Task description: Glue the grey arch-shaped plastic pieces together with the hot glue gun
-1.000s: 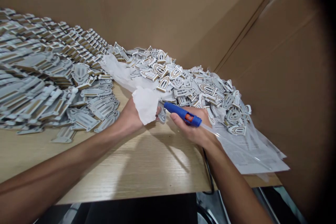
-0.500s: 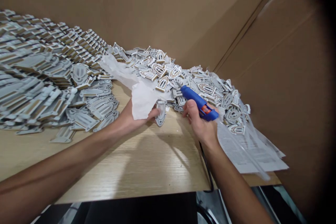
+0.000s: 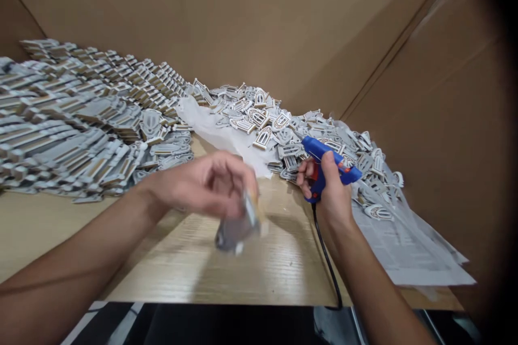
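Note:
My left hand (image 3: 210, 183) is closed on a small grey arch-shaped piece (image 3: 238, 229), held between thumb and fingers above the wooden table (image 3: 226, 280). Motion blurs the piece, so its details do not show. Wrapped round the handle of a blue hot glue gun (image 3: 324, 153) is my right hand (image 3: 329, 183); the nozzle points away to the upper left, toward a heap of loose arch pieces (image 3: 279, 121). A black cord (image 3: 327, 256) runs down from the gun to the table's front edge. A crumpled white sheet (image 3: 226, 137) lies just beyond my left hand.
Rows of stacked arch pieces (image 3: 73, 124) with gold-brown edges fill the left side. On the right lie printed paper sheets (image 3: 408, 259) with clear glue sticks on them. A tall cardboard wall (image 3: 259, 21) closes off the back and right.
My left hand has come up and toward me with the grey piece, leaving the white sheet on the table. The view has shifted left; the glue gun stays in my right hand.

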Demonstrator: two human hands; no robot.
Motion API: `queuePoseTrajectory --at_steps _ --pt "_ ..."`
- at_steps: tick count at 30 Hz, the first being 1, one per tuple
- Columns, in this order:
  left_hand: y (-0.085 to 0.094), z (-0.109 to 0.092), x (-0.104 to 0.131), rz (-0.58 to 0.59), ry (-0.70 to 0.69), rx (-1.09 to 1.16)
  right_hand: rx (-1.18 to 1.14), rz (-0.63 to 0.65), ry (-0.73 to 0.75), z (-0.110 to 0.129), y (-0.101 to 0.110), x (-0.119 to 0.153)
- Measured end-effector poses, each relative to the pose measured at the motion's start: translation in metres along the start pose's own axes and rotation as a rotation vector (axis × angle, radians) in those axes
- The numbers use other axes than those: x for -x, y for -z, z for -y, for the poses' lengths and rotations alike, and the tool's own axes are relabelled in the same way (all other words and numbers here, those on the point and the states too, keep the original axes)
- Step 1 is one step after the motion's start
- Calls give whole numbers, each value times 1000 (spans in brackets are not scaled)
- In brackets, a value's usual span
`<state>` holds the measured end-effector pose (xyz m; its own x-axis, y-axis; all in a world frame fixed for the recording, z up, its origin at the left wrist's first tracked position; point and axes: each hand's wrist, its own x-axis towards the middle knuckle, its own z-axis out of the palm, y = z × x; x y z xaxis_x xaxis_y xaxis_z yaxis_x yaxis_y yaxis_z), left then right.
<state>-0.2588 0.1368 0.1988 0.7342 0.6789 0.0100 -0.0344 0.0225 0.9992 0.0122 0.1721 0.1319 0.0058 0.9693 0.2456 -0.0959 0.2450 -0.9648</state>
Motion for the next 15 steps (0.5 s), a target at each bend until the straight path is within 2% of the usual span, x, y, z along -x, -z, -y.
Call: queuePoseTrajectory --at_steps 2,4,6,7,9,10,15 --pt "15 -6 0 -494 -111 30 -42 11 -29 3 -1 -1" --pt "33 -10 2 -958 -186 -36 -74 18 -46 4 -2 -1" --pt "51 -11 9 -1395 -180 -336 -80 13 -54 5 -2 -2" --pt "59 -11 14 -1518 -128 -547 -75 12 -57 5 -2 -2" --pt "70 -12 25 -1658 55 -835 -74 10 -61 6 -3 -2" --pt "74 -12 30 -1664 159 -918 -77 11 -64 6 -3 -2" --pt "83 -14 43 -1497 608 -1167 -76 16 -70 5 -2 -3"
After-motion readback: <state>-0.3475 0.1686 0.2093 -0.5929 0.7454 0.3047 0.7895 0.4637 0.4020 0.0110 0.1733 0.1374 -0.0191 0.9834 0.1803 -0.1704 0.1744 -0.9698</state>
